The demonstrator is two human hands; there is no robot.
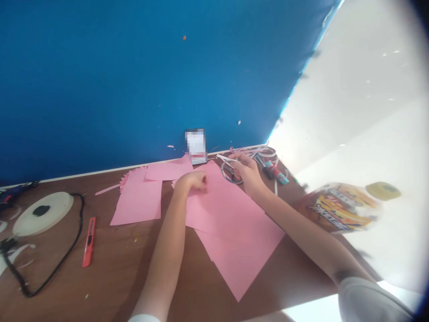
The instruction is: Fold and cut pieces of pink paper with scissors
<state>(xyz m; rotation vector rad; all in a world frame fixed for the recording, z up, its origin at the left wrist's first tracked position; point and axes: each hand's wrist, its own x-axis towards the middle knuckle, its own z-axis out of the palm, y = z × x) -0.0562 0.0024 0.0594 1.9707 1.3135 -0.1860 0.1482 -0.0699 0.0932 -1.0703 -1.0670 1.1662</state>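
Over the far part of a large pink paper sheet (231,214), my left hand (195,180) is closed with its fingers curled inward. Whatever it may hold is hidden. Just to the right, my right hand (247,171) is closed at a silvery ring (231,181) that looks like a roll of tape, with a dark part showing inside. A thin white strip (225,158) sticks out leftward by its fingertips. Pink sheets overlap under both hands. Two more pink sheets (137,203) lie to the left, with a zigzag-edged pink piece (132,175) behind them.
At left are a red box cutter (89,241), a pale round disc (45,214) and a black cable (56,273). A blurred card or phone (196,146) leans on the blue wall (134,80). Teal-and-red items (276,172) and a drink bottle (345,208) stand right.
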